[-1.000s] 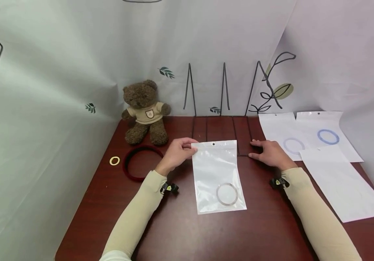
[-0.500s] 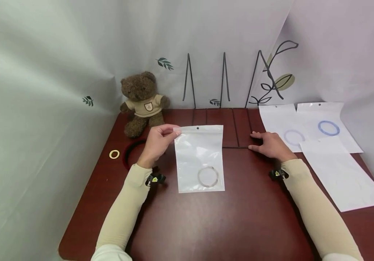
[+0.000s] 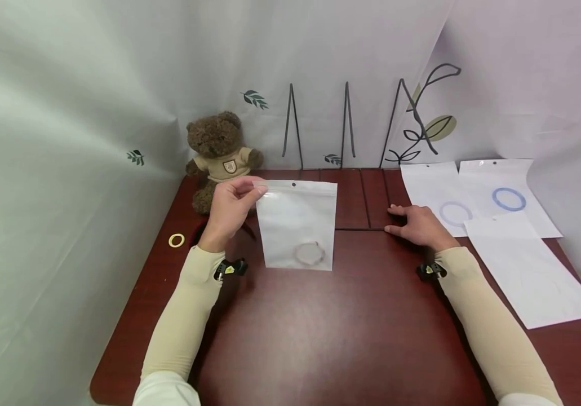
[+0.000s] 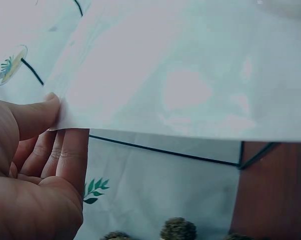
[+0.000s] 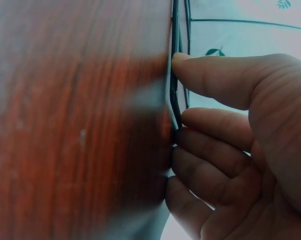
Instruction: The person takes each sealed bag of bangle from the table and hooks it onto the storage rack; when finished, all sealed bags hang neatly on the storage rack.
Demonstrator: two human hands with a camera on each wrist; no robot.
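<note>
My left hand (image 3: 231, 208) pinches the top left corner of a white zip-lock bag (image 3: 290, 217) between thumb and fingers. The bag hangs above the table, with a thin clear ring (image 3: 309, 254) low inside it. In the left wrist view, the bag (image 4: 155, 65) fills the upper part and the thumb presses on its corner. My right hand (image 3: 419, 225) rests at the front right corner of a black wire rack (image 3: 363, 194), which stands against the back wall. In the right wrist view, the thumb and relaxed fingers (image 5: 210, 145) touch the rack's wire and tabletop.
A brown teddy bear (image 3: 214, 138) sits at the back left, near a yellow ring (image 3: 176, 241). A dark red hoop is mostly hidden behind the left hand. At right lie several white bags (image 3: 533, 276), one with a blue ring (image 3: 509, 199). Printed fabric walls enclose the table.
The left hand has moved left and slightly back with the bag, whose lower edge has swung away from me. The right hand stays at the rack; the head view has tilted slightly down.
</note>
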